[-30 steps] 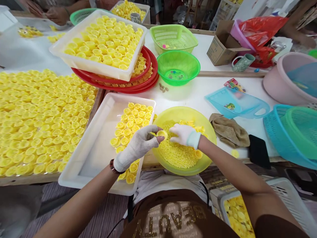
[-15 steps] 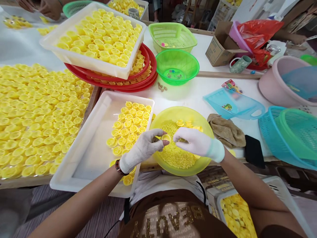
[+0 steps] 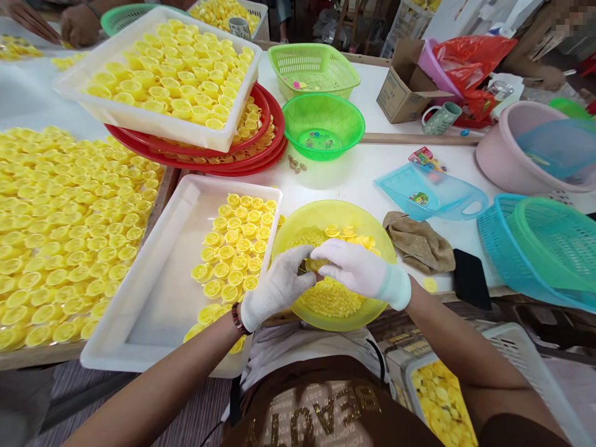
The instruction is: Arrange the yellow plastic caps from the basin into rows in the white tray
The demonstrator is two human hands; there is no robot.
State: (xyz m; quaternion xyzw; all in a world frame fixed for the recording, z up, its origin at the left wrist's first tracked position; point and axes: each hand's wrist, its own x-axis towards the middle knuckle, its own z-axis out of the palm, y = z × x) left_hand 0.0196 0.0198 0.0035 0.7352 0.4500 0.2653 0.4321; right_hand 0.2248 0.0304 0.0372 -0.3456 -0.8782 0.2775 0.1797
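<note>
Both my hands wear white gloves with the fingertips bare and meet above a translucent yellow bowl (image 3: 342, 320). My left hand (image 3: 282, 279) is closed around a small yellow plastic cup (image 3: 316, 264), which shows only partly between the hands. My right hand (image 3: 351, 264) curls over the cup from the other side; whatever its fingers pinch is hidden. Small pale yellow pieces (image 3: 333, 298) fill much of the bowl, and several yellow cups (image 3: 363, 241) lie by its far right rim. Left of the bowl, a white tray (image 3: 158, 304) holds filled yellow cups (image 3: 237, 245) along its right side.
Many yellow cups (image 3: 69, 248) cover the table at left. A heaped white tray (image 3: 223, 133) sits atop red trays (image 3: 274, 149). Ahead stands a green bowl (image 3: 323, 127). To the right are a blue scoop (image 3: 437, 195), a brown cloth (image 3: 419, 242) and a black phone-like slab (image 3: 471, 279). Co-workers' hands (image 3: 79, 25) show behind.
My right hand has come in to the left and now meets my left hand over the yellow cup, hiding most of it. The whole view has shifted slightly.
</note>
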